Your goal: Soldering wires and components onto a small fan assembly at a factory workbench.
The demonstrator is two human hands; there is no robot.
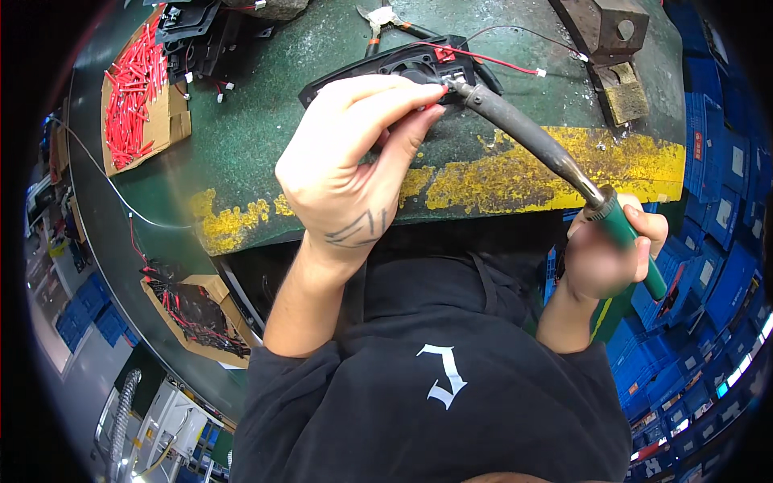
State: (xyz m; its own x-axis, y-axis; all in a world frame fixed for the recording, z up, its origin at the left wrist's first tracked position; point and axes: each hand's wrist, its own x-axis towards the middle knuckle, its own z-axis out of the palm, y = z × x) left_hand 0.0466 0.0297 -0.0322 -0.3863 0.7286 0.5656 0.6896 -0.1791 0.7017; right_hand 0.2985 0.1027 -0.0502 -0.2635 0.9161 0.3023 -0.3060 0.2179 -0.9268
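My right hand (604, 258) is wrapped round the green handle of a soldering iron (531, 141), whose dark shaft slants up and left. Its tip meets a black plastic housing (338, 82) lying on the bench. Beside that tip, my left hand (342, 157) pinches a thin red piece (445, 89) between thumb and forefinger; most of it is hidden by the fingers. A round black part sits in the housing, partly behind my fingertips. From the housing a red wire (503, 66) runs right to a small white connector, and a dark wire (523, 30) arcs above it.
Pliers (374, 32) lie behind the housing. At the right stand a metal block (612, 36) and a worn yellowish sponge (624, 95). A cardboard box (173, 133) of red pieces and black housings (189, 40) are at the left; another box (213, 290) holds wired parts.
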